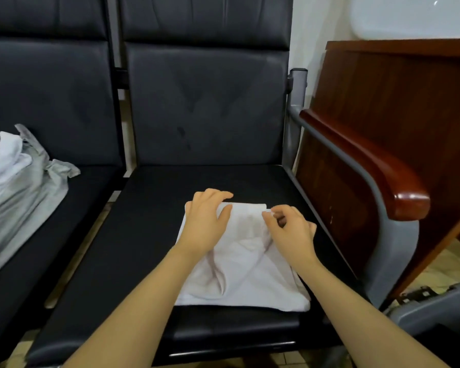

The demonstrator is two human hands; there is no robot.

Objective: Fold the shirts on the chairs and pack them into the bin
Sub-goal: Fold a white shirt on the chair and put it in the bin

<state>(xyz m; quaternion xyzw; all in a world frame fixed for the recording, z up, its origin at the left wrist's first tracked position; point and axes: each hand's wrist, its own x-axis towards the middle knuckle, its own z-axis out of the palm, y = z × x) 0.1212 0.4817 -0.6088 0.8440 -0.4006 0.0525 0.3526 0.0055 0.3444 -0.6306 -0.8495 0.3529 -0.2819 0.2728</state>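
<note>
The left hand (206,221) lies flat, fingers spread, on the folded white shirt (239,264); the right hand (290,229) pinches its far edge with curled fingers. Lifted one-sided, the fold could slump open on the chair (133,248)

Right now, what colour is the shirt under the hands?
White, seen in the head view: the shirt on the black seat.

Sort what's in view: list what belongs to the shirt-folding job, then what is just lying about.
Part of the job:
- white shirt half folded on the right chair seat
- left hand resting flat on it
- right hand pinching its far edge
- pile of unfolded shirts on the left chair

Just there:
- wooden armrest
- wooden panel
</note>
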